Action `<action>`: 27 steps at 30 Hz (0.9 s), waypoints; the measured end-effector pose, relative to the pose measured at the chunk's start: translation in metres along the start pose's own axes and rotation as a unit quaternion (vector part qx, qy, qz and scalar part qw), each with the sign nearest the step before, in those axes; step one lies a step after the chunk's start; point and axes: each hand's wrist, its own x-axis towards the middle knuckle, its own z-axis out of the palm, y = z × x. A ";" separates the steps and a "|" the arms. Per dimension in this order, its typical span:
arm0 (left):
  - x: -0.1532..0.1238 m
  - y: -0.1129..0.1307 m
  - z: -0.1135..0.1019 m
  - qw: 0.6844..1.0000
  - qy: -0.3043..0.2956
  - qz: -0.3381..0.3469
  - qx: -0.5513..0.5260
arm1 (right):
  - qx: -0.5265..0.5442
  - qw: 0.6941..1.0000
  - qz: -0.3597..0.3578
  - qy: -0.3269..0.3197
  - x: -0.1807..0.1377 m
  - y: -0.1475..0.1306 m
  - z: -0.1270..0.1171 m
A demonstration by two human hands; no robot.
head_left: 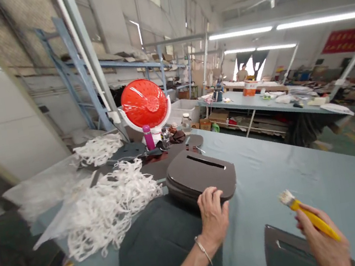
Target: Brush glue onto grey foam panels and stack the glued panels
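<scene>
My left hand (pixel 212 214) rests on the near edge of a stack of dark grey, rounded panels (pixel 201 170). Its fingertips lie on the top panel and the thumb is spread to the right. A long narrow slot runs along the far part of that panel. In my right hand (pixel 326 235) is a paintbrush (pixel 311 217) with a yellow handle and pale, clumped bristles pointing up and left. Beneath the right hand lies another dark panel (pixel 284 251) with a slot, partly hidden by the hand. A larger dark rounded piece (pixel 163 245) lies under my left forearm.
White stringy strips (pixel 108 209) are heaped on the left of the blue-grey table (pixel 249 148). Behind the panels stand a magenta bottle (pixel 148 137), a dark bottle (pixel 165 138) and a red round heater (pixel 145 103). Farther back are another worktable (pixel 240 100) and a person (pixel 241 73).
</scene>
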 end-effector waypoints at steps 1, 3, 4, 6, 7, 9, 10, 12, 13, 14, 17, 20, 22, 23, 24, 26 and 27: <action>0.011 -0.021 -0.008 1.000 0.011 0.005 0.020 | 0.034 0.999 0.009 -0.026 0.000 -0.030 0.030; 0.025 -0.059 -0.020 0.998 0.014 0.021 0.054 | 0.097 0.991 0.005 -0.091 -0.003 -0.087 0.093; 0.028 -0.075 -0.023 0.997 0.005 0.034 0.066 | 0.126 0.984 -0.006 -0.123 -0.007 -0.112 0.125; 0.031 -0.101 -0.028 0.995 -0.021 0.060 0.077 | 0.177 0.964 -0.029 -0.198 -0.017 -0.150 0.189; 0.032 -0.109 -0.029 0.994 -0.032 0.072 0.078 | 0.194 0.952 -0.040 -0.233 -0.022 -0.163 0.219; 0.031 -0.121 -0.030 0.993 -0.042 0.081 0.077 | 0.211 0.928 -0.056 -0.302 -0.030 -0.178 0.273; 0.031 -0.124 -0.030 0.993 -0.041 0.078 0.075 | 0.210 0.917 -0.063 -0.334 -0.031 -0.181 0.296; 0.031 -0.129 -0.029 0.995 -0.036 0.072 0.066 | 0.194 0.899 -0.069 -0.386 -0.026 -0.182 0.333; 0.032 -0.130 -0.028 0.995 -0.033 0.071 0.060 | 0.180 0.899 -0.069 -0.394 -0.019 -0.182 0.347; 0.032 -0.132 -0.026 0.996 -0.027 0.071 0.053 | 0.162 0.908 -0.069 -0.381 -0.010 -0.181 0.358; 0.033 -0.138 -0.020 0.997 -0.008 0.065 0.038 | 0.082 0.967 -0.058 -0.235 0.020 -0.181 0.381; 0.033 -0.141 -0.017 0.997 -0.006 0.063 0.032 | 0.023 0.988 -0.058 -0.142 0.038 -0.181 0.388; 0.033 -0.140 -0.019 0.997 -0.007 0.073 0.034 | 0.004 0.986 -0.069 -0.155 0.043 -0.173 0.381; 0.034 -0.139 -0.021 0.997 -0.005 0.075 0.036 | -0.008 0.985 -0.069 -0.159 0.045 -0.166 0.372; 0.034 -0.137 -0.023 0.996 -0.003 0.075 0.038 | -0.024 0.986 -0.064 -0.154 0.048 -0.157 0.360; 0.036 -0.134 -0.027 0.996 -0.002 0.075 0.039 | -0.070 0.990 -0.039 -0.115 0.058 -0.134 0.324; 0.037 -0.133 -0.029 0.996 -0.005 0.075 0.038 | -0.097 0.991 -0.024 -0.085 0.064 -0.121 0.303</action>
